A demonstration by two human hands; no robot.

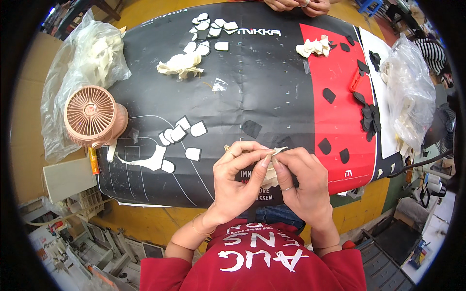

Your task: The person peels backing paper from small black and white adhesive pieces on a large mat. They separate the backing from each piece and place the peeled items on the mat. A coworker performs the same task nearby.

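Note:
My left hand (pixel 239 175) and my right hand (pixel 306 175) meet over the table's near edge. Both are closed, thumbs and fingertips pinching a small cream fabric piece (pixel 270 179). Part of it hangs between the palms and a thin tip sticks up past the fingertips; the rest is hidden by my fingers. To the left of my hands lie several white, round-ended pads (pixel 192 153) with dark edges, beside a torn white backing sheet (pixel 154 159). Just beyond my fingers a dark pad (pixel 251 128) rests on the black part of the table cover.
A pink fan (pixel 91 114) stands at the left edge, before a clear bag of cream pieces (pixel 104 58). More white pads (pixel 204 47) and cream fabric (pixel 180 64) lie farther off. Black pads (pixel 370 119), a red tool (pixel 356 81) and another bag (pixel 407 92) are right. Another person's hands (pixel 315 7) show opposite.

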